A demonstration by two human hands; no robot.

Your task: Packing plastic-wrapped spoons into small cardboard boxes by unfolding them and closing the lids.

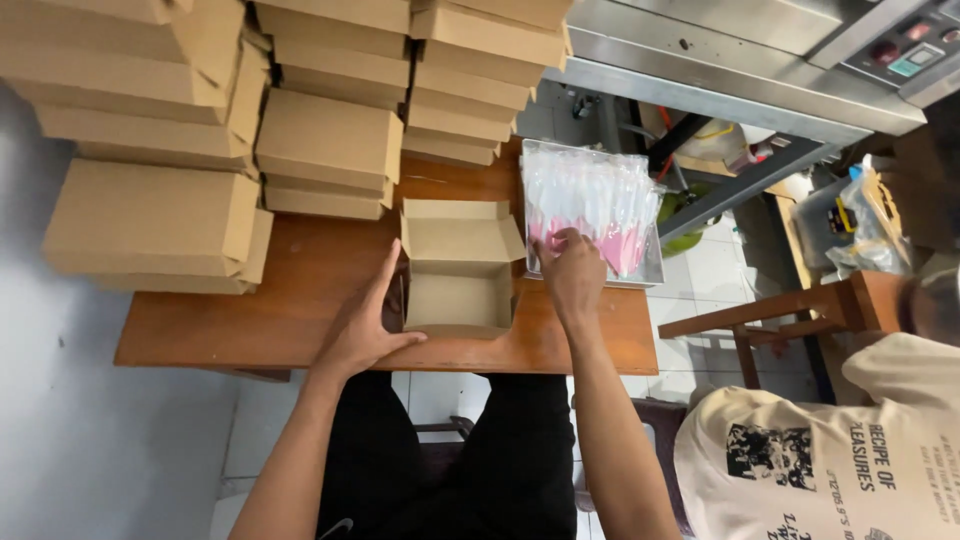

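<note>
An open brown cardboard box (458, 285) sits on the wooden table (300, 300) in front of me, flaps up and nothing inside. My left hand (365, 325) rests flat against the box's left side, fingers spread. My right hand (570, 275) reaches into a tray of clear plastic packets with pink ends (595, 205), just right of the box, and its fingertips pinch one of the packets.
Stacks of closed cardboard boxes (250, 110) fill the table's far side and left. A steel machine (760, 60) stands at the upper right. A second person in a cream printed shirt (830, 460) sits at the lower right, beside a wooden stool (800, 310).
</note>
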